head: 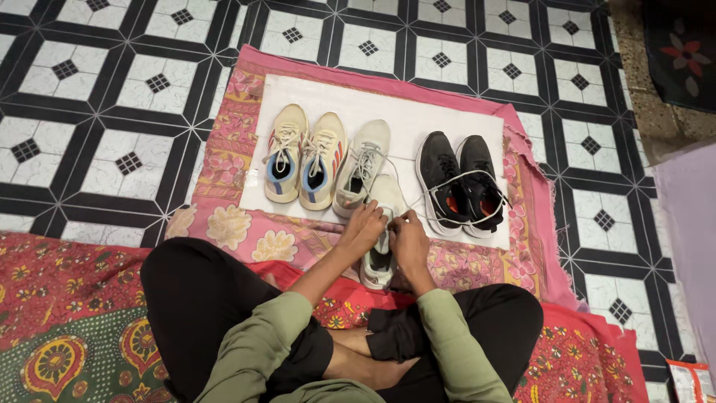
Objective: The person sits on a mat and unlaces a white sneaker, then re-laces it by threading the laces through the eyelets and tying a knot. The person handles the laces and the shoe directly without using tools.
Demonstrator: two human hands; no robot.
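White sneaker (380, 246) lies at white mat's (462, 119) near edge, beside its upright mate (363, 177). Lace (418, 200) is pinched by left hand (363, 229) and right hand (410, 240); lace best kept taut, untwisted.

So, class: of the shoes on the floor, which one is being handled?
The pale grey lace-up shoe nearest the person; left hand and right hand rest on it. The others lie untouched.

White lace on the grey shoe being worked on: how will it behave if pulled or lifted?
Probably floppy: the white lace lies in loose curves across the black shoes. Likely light, so it would drag rather than hold shape. Pulling may tug the grey shoe, since both hands, left hand and right hand, are on it.
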